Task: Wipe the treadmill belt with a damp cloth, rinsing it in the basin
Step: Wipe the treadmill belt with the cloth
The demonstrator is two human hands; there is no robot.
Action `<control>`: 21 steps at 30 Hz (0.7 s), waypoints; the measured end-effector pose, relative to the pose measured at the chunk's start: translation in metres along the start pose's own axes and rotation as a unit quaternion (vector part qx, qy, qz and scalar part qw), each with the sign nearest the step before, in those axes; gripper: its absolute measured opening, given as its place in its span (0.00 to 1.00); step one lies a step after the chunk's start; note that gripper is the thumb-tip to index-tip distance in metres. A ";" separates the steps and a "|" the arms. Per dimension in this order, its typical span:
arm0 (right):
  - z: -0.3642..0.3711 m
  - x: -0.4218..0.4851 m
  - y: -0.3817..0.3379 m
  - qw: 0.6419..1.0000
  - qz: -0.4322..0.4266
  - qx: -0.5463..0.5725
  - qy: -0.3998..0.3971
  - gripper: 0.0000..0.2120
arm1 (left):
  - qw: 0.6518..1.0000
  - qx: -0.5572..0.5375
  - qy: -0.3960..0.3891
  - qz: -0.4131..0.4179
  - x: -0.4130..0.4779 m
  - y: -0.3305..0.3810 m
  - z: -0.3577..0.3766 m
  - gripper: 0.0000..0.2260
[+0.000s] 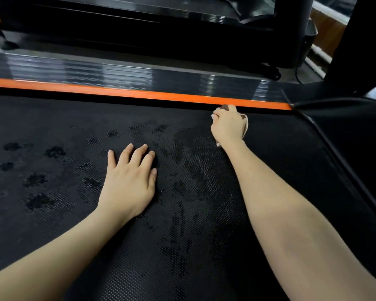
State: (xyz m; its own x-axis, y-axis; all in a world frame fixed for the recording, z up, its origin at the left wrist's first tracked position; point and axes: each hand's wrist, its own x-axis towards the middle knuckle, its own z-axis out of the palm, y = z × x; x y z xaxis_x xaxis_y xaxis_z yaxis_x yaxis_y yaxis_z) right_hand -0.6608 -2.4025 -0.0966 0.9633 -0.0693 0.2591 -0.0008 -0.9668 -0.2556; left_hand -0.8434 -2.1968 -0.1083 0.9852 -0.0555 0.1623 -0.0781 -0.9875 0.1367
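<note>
Belt (pixel 204 213): damp patches mid-width | left hand (pixel 129 181): flat on belt, fingers spread | right hand (pixel 228 124): gripping cloth (pixel 244 124) beside belt's orange edge strip (pixel 117 92)

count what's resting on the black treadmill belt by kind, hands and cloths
crumpled brown and beige cloth: 1
hands: 2, left hand flat on the black textured treadmill belt, right hand gripping the cloth
total: 3
</note>
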 end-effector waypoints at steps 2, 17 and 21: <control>0.002 -0.010 -0.020 0.999 -0.045 0.000 -0.001 0.13 | 1.000 -0.002 0.000 0.000 0.000 0.000 -0.001 0.25; -0.087 -0.241 0.022 0.869 -0.419 0.134 -0.227 0.14 | 1.000 -0.015 -0.001 0.008 -0.002 -0.001 -0.006 0.26; -0.068 -0.171 0.005 0.946 -0.273 0.081 -0.153 0.13 | 1.000 -0.023 0.003 0.004 -0.001 -0.002 -0.003 0.22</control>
State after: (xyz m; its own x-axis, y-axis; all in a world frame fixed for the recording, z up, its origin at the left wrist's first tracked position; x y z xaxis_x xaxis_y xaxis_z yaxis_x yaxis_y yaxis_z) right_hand -0.8437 -2.4120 -0.0792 0.8414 0.5273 0.1182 0.5360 -0.7866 -0.3066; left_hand -0.8449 -2.1941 -0.1057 0.9836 -0.0625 0.1689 -0.0932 -0.9792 0.1803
